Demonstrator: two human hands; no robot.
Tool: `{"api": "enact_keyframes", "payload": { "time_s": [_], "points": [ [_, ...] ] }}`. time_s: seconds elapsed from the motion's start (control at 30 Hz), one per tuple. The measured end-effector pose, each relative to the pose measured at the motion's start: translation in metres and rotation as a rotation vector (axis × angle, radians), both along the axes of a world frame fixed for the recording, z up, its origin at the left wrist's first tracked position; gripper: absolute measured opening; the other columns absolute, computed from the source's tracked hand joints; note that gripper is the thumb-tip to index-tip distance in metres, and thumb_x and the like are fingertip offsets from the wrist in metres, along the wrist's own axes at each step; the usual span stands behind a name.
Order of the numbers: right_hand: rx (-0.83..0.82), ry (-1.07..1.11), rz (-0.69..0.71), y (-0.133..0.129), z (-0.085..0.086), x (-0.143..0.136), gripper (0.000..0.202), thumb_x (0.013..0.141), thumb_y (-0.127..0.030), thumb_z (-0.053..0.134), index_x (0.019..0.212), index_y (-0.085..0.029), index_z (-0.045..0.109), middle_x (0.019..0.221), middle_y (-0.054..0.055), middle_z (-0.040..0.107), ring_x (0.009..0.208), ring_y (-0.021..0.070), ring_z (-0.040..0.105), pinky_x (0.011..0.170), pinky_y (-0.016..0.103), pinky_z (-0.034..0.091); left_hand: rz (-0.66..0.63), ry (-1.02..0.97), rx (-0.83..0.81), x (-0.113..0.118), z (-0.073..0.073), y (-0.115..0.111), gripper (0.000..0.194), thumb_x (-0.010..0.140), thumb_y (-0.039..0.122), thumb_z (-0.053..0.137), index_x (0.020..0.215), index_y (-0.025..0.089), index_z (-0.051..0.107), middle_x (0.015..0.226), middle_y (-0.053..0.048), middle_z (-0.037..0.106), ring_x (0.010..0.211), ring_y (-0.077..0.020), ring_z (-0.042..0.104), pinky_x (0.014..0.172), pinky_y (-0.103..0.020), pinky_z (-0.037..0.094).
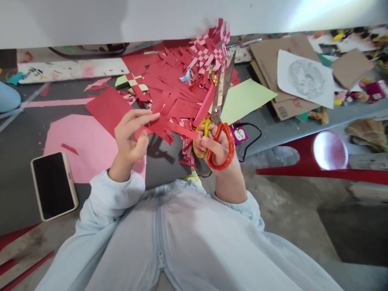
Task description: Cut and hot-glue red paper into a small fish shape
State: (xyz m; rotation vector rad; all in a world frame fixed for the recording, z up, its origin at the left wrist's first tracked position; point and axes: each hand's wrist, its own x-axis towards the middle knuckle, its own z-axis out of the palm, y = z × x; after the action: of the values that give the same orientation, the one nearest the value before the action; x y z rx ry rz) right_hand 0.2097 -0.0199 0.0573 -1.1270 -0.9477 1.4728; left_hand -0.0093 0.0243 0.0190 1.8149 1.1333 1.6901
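Note:
My left hand [131, 135] is raised at centre left, its thumb and fingers closed at the left side of a cut red paper piece [162, 125] with slit strips. My right hand [216, 143] has its fingers in the scissors [220, 97], which have one yellow and one red handle; the blades point up and stand slightly apart. Its fingertips also pinch the end of a red strip from that piece. Beyond both hands lies a heap of red paper scraps [169, 85] with pink-and-red woven pieces [204, 54] on top.
A phone [54, 186] lies at the left beside pink paper [81, 141]. Light green paper [247, 99] is right of the scissors. Cardboard [283, 72] with a printed sheet [304, 79] is at the right. A red stool [306, 157] stands below the table edge.

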Motion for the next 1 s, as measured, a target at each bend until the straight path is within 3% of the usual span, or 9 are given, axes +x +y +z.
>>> {"api": "enact_keyframes", "payload": {
  "time_s": [0.17,0.27,0.37,0.47,0.6,0.77,1.0],
  "points": [
    [-0.006,0.055,0.049,-0.006,-0.005,0.000,0.039,0.074,-0.046,0.080,0.097,-0.026,0.055,0.070,-0.005,0.042,0.056,0.0092,0.035,0.047,0.024,0.030,-0.011,-0.257,-0.264,0.007,0.010,0.002,0.019,0.077,0.040,0.080,0.086,0.025,0.074,0.087,-0.003,0.070,0.081,-0.0156,0.066,0.073,-0.028,0.053],
    [-0.025,0.112,0.099,-0.008,-0.009,0.002,0.043,0.073,-0.051,0.080,0.098,-0.026,0.056,0.069,-0.006,0.040,0.055,0.0093,0.032,0.048,0.024,0.028,-0.010,-0.443,-0.353,0.007,0.008,0.007,0.037,0.068,0.032,0.089,0.098,0.030,0.068,0.083,0.001,0.069,0.078,-0.0142,0.066,0.071,-0.027,0.055],
    [-0.038,0.130,0.237,-0.013,-0.014,0.003,0.048,0.073,-0.060,0.077,0.100,-0.027,0.055,0.072,-0.005,0.039,0.056,0.0097,0.029,0.049,0.025,0.025,-0.034,-0.522,-0.401,0.004,0.003,0.012,0.050,0.063,0.034,0.091,0.106,0.032,0.064,0.083,0.002,0.069,0.078,-0.0149,0.068,0.073,-0.028,0.057],
    [-0.009,0.095,0.416,-0.020,-0.021,0.001,0.049,0.078,-0.065,0.070,0.105,-0.028,0.054,0.077,-0.003,0.040,0.059,0.0112,0.030,0.051,0.027,0.028,-0.055,-0.539,-0.449,0.003,0.000,0.014,0.038,0.066,0.042,0.088,0.094,0.026,0.068,0.088,-0.001,0.070,0.082,-0.0156,0.069,0.074,-0.028,0.056],
    [-0.017,0.051,0.593,-0.029,-0.033,-0.005,0.056,0.076,-0.075,0.063,0.107,-0.030,0.053,0.081,-0.001,0.042,0.063,0.0138,0.034,0.052,0.029,0.033,-0.071,-0.606,-0.471,0.003,0.003,0.015,0.032,0.065,0.042,0.089,0.079,0.022,0.068,0.076,0.002,0.067,0.067,-0.0101,0.064,0.064,-0.023,0.053],
    [0.006,-0.213,0.609,-0.029,-0.034,-0.010,0.063,0.078,-0.085,0.048,0.110,-0.030,0.051,0.084,0.001,0.042,0.064,0.0150,0.036,0.053,0.032,0.037,-0.111,-0.743,-0.462,0.006,0.009,0.013,0.031,0.061,0.037,0.093,0.074,0.021,0.070,0.069,0.005,0.065,0.059,-0.0046,0.059,0.057,-0.015,0.049],
    [-0.036,-0.195,0.578,-0.032,-0.028,-0.011,0.061,0.083,-0.078,0.053,0.112,-0.026,0.040,0.085,-0.003,0.035,0.068,0.0111,0.032,0.058,0.028,0.029,-0.150,-0.828,-0.505,0.009,0.015,0.009,0.029,0.059,0.030,0.094,0.072,0.019,0.070,0.065,0.006,0.065,0.059,-0.0058,0.061,0.059,-0.017,0.053]
  ]
}}
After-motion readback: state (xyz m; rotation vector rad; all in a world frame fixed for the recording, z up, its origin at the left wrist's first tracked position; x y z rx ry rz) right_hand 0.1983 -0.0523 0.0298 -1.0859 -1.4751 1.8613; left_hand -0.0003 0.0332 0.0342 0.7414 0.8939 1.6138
